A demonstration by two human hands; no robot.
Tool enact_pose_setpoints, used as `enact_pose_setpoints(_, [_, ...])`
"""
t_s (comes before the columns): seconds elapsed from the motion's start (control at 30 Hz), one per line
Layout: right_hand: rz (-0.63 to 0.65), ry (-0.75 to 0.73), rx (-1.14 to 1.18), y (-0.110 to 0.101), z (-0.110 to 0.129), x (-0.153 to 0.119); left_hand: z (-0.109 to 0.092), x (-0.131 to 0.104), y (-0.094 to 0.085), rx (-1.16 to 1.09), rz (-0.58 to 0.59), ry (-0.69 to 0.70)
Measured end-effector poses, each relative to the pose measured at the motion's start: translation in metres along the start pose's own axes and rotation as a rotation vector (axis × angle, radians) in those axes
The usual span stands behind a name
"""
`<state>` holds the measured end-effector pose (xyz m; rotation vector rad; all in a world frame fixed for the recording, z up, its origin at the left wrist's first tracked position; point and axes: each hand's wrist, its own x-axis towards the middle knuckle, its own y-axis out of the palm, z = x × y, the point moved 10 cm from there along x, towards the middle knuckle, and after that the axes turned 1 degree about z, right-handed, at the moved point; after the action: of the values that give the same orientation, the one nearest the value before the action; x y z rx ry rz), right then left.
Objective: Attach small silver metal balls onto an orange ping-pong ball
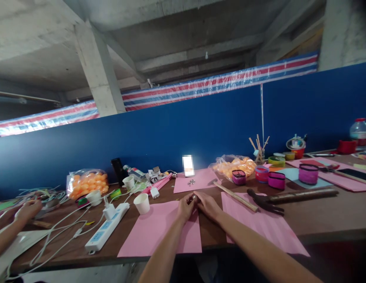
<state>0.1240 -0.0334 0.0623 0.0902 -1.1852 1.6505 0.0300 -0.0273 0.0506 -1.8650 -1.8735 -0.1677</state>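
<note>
My left hand (186, 207) and my right hand (207, 204) meet above the right edge of a pink sheet (159, 228). The fingers of both are pinched together on a small shiny piece (195, 197), too small to name. Just beyond them, several small silvery pieces (191, 182) lie on another pink sheet (205, 179). A white paper cup (141, 204) stands left of my hands. On the right, a thin wooden-handled tool (237, 196) lies partly over a third pink sheet (259, 226), near a claw hammer (304, 195).
A power strip (108, 228) with white cables lies on the left. Bags of orange balls (87, 184) stand behind, near a blue partition (159, 133). Purple containers (276, 180) are at the right. Another person's hands (28, 210) are at the far left.
</note>
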Motion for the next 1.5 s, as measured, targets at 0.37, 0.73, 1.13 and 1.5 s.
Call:
enact_pose_setpoints(0.37, [0.001, -0.044, -0.008, 0.000, 0.007, -0.001, 0.018, 0.005, -0.005, 0.015, -0.084, -0.018])
enact_pose_setpoints(0.73, [-0.048, 0.024, 0.042, -0.001, -0.005, 0.000, 0.008, 0.002, -0.009, 0.051, -0.084, 0.003])
enact_pose_setpoints(1.13, [-0.044, -0.007, 0.031, -0.002, -0.005, 0.000, 0.007, 0.004, 0.000, 0.067, -0.008, 0.027])
enact_pose_setpoints(1.5, [-0.073, -0.024, 0.005, -0.005, 0.005, -0.002, 0.020, 0.006, -0.003, 0.019, -0.055, -0.012])
